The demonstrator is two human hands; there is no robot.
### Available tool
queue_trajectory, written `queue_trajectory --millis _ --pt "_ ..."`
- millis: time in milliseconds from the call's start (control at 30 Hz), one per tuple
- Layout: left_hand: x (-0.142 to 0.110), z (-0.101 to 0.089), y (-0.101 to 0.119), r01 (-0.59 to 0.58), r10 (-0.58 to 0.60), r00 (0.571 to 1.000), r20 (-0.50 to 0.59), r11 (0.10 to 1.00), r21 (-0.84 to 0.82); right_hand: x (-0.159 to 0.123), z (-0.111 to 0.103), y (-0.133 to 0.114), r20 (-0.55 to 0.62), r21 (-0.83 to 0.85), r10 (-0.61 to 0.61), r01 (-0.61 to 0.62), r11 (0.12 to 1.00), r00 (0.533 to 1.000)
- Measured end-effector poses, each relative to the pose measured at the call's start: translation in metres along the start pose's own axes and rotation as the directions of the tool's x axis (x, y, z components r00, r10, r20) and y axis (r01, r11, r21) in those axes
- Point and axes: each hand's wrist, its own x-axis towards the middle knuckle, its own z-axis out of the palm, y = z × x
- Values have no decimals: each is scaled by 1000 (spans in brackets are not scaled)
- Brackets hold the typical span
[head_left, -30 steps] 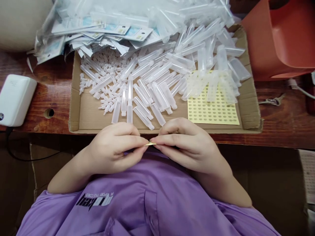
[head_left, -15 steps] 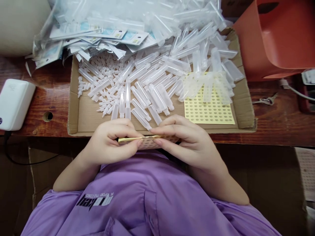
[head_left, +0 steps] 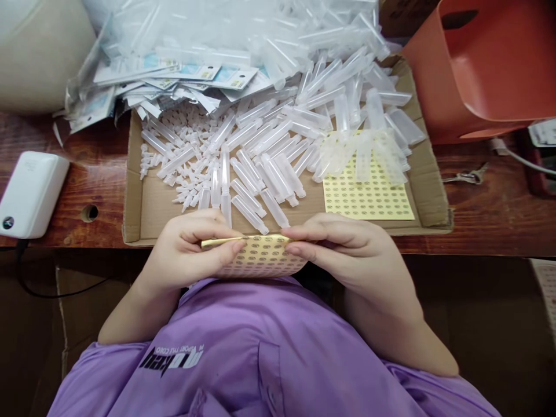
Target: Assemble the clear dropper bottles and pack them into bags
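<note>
A yellow sticker sheet (head_left: 264, 255) printed with rows of small dark oval labels is stretched between my hands at the near edge of the box. My left hand (head_left: 191, 246) pinches its upper left part between thumb and fingers, where the top edge is folded over. On the other side, my right hand (head_left: 347, 246) grips the upper right corner the same way. Just beyond the fingers lie translucent plastic tubes (head_left: 249, 214) with narrow necks. A second sticker sheet (head_left: 365, 200) rests flat in the box, partly covered by tubes.
The shallow cardboard box (head_left: 147, 217) also holds small white nozzle tips (head_left: 195, 139). Printed packets (head_left: 200, 72) and a clear bag of tubes (head_left: 208, 29) lie behind. A white power bank (head_left: 35, 194) is left; keys (head_left: 471, 175) and an orange bin (head_left: 490, 75) are right.
My hands have moved slightly apart, and more of the held sheet's printed face shows between them. The whole view has shifted a little.
</note>
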Motion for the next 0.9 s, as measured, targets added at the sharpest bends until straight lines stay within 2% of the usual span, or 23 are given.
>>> queue_trajectory --millis 200,333,433,533,633,767,900 --pt "-4 -3 0 -43 43 999 -27 999 4 5 0 -4 12 113 84 -85 990 996" --pt "-8 -1 -1 7 -12 997 -81 998 -60 6 -1 4 28 135 53 -57 989 998" --pt "-8 4 -1 9 -29 985 -173 994 -113 4 1 13 58 260 34 -48 964 998" --pt "-8 8 0 11 -40 973 -227 992 -128 0 3 16 22 336 -10 2 942 1000" --pt "-7 6 1 -2 -17 981 -194 995 -97 -3 5 9 -16 333 44 -36 942 999" --pt "-8 1 0 -37 33 991 -127 999 -28 -6 4 0 7 387 132 -125 914 991" --pt "-9 2 0 -33 28 990 -138 999 -36 -6 3 1 13 443 206 -190 876 978"
